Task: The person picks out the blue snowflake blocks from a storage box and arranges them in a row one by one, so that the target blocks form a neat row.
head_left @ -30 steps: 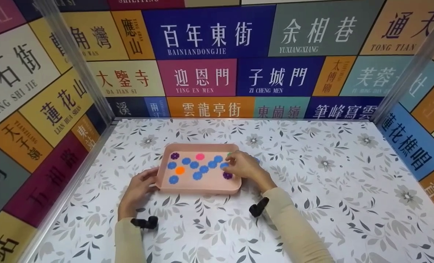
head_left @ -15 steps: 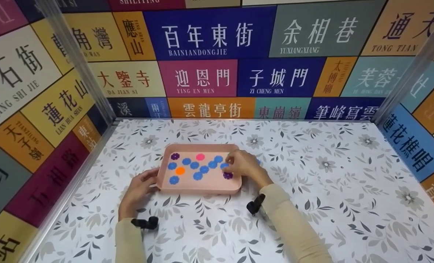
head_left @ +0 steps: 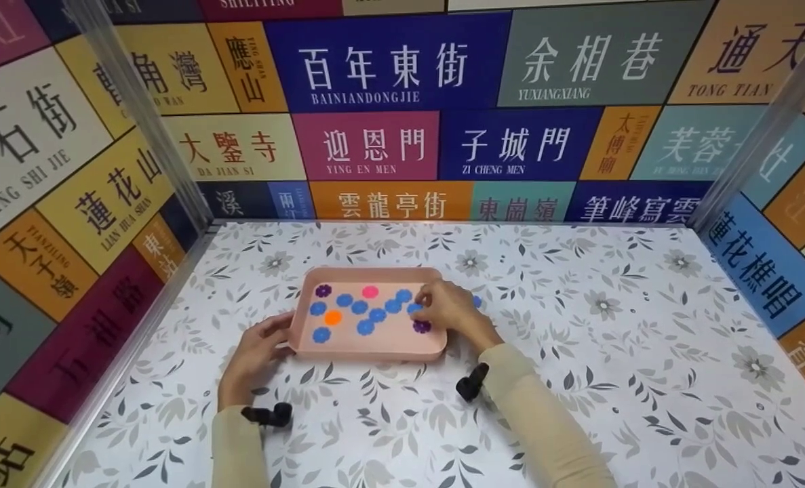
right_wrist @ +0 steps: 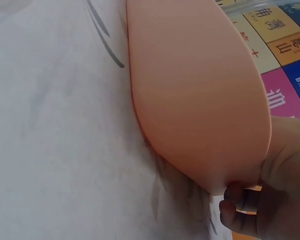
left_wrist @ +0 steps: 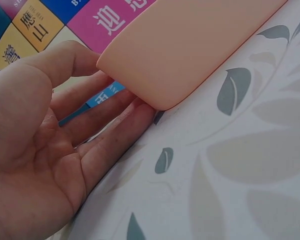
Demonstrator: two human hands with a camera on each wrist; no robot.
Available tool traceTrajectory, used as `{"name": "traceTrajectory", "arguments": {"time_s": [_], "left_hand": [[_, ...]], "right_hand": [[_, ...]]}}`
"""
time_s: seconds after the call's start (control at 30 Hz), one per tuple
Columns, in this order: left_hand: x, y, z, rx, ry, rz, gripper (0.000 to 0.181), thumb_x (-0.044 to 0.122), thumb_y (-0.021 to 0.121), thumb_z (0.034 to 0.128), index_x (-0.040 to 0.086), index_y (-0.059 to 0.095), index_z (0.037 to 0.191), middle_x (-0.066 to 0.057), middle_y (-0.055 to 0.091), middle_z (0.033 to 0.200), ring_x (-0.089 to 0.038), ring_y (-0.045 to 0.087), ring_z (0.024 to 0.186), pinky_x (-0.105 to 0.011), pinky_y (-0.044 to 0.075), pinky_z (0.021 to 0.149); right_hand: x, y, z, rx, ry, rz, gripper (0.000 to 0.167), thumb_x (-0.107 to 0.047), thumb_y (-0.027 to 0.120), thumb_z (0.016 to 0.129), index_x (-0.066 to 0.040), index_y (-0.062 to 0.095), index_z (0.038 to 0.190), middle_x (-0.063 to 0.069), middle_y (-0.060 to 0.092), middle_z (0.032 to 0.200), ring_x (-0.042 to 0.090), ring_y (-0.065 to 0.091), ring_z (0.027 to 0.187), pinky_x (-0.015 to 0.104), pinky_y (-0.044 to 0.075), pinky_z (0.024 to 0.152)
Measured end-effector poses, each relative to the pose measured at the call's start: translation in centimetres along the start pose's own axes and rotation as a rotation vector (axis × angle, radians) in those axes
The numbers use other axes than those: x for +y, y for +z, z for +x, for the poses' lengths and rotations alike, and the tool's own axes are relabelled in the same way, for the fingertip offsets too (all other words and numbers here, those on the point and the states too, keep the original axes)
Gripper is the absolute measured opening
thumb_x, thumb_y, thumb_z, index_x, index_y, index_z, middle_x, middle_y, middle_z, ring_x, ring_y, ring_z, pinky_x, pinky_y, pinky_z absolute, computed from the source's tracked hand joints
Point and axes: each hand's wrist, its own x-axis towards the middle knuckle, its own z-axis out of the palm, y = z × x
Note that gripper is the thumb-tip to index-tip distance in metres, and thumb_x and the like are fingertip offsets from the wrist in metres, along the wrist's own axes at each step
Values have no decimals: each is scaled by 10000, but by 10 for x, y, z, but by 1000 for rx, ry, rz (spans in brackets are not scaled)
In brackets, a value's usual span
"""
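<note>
A shallow pink tray (head_left: 375,349) holds several small flower-shaped discs, mostly blue. My left hand (head_left: 258,349) is at its left end, fingers fairly straight; in the left wrist view the thumb meets the rim of the tray (left_wrist: 180,55) and the other fingers reach its side. Over the right end, my right hand (head_left: 453,308) has its thumb and index finger together at a blue disc (head_left: 414,311), which they appear to pinch. Beside them lies a purple disc (head_left: 422,327). The right wrist view shows curled fingers outside the tray wall (right_wrist: 200,100); the fingertips inside are hidden.
An orange disc (head_left: 333,317), a pink disc (head_left: 370,292) and another purple disc (head_left: 323,291) lie in the tray. Something blue (head_left: 477,301) shows beyond the right hand. The table (head_left: 375,434) has a leaf-patterned cover; sign-printed walls (head_left: 388,61) enclose it.
The right wrist and forearm have shifted slightly left, while the fingertips stay at the same blue disc. A bit of green seen earlier by the right fingers is now hidden. The left hand stays put.
</note>
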Motion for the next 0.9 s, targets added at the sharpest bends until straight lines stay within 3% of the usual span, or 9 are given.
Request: {"name": "traceTrajectory", "arguments": {"time_s": [0.23,0.47,0.7,0.9], "left_hand": [[-1,-1,0,8,3,-13,488,201,585,974,168,520,1457,-61,527,1505,-224,598,1203,-329,545,974],[-1,0,0,9,-26,6,480,230,577,980,219,520,1456,-23,523,1508,-216,571,1243,-359,516,1040],[0,1,1,13,38,26,473,182,539,993,124,512,1461,-106,530,1496,-246,591,1190,-352,549,994],[1,2,1,14,2,30,481,208,549,990,162,507,1467,-68,517,1511,-248,568,1238,-389,515,1051]], "right_hand": [[-2,1,0,10,-2,-21,318,-339,850,766,-146,776,1008,6,700,864,180,602,778,368,489,726],[1,3,-1,-12,20,45,269,-300,850,774,-132,757,964,8,705,900,185,620,814,381,507,792],[4,2,-3,18,-35,50,215,-287,818,799,-141,757,944,1,754,960,223,677,890,438,542,840],[5,2,-4,46,-47,52,240,-269,830,768,-123,755,943,14,753,939,229,676,876,426,545,836]]}}
